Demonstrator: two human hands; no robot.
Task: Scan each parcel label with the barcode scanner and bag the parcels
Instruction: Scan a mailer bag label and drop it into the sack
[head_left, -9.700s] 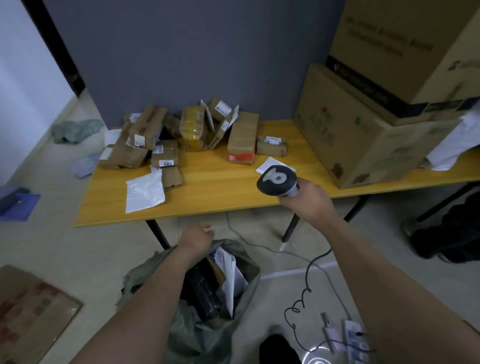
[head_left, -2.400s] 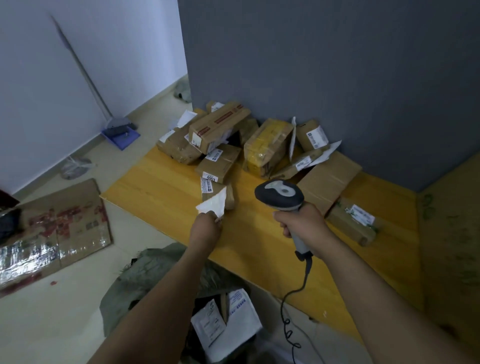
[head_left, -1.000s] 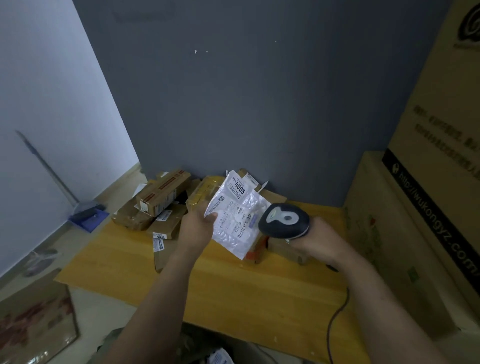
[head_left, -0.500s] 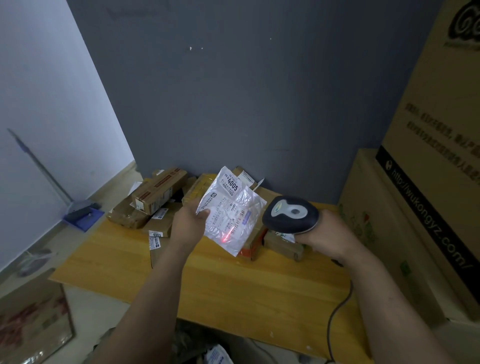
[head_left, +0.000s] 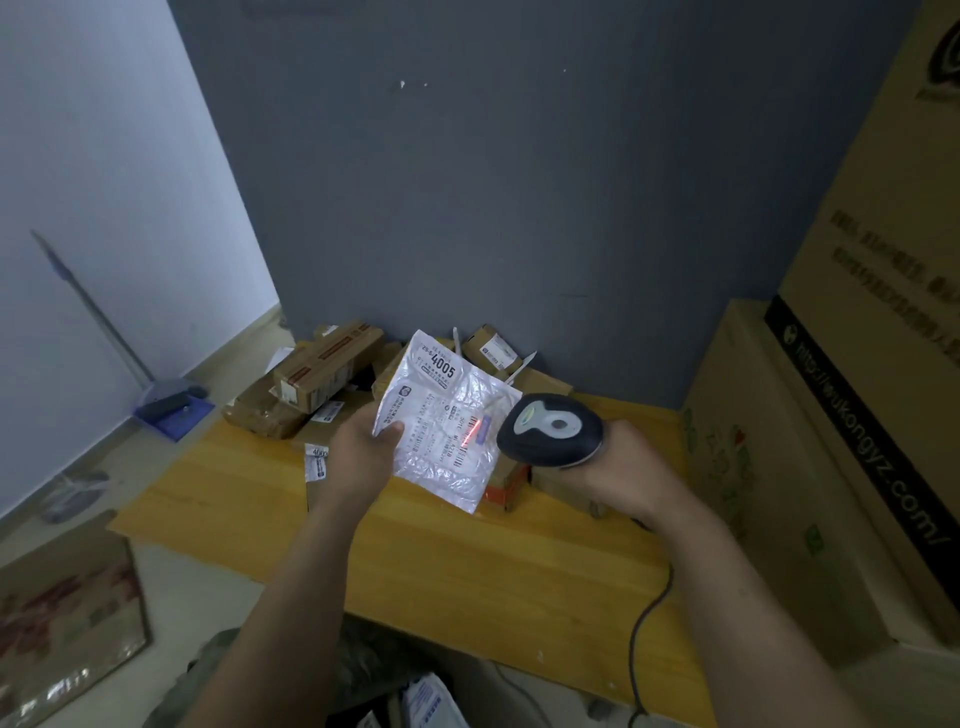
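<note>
Left hand pinches white parcel (label lit red) beside scanner gripped by right hand.

A yellow wooden desk is set against a grey wall; at its right end two large cartons are stacked, the upper carton resting on the lower carton; a blue dustpan with a long handle is stood by the white wall; a flattened cardboard sheet is laid on the floor at the left; crumpled clear plastic is seen near it.
</note>
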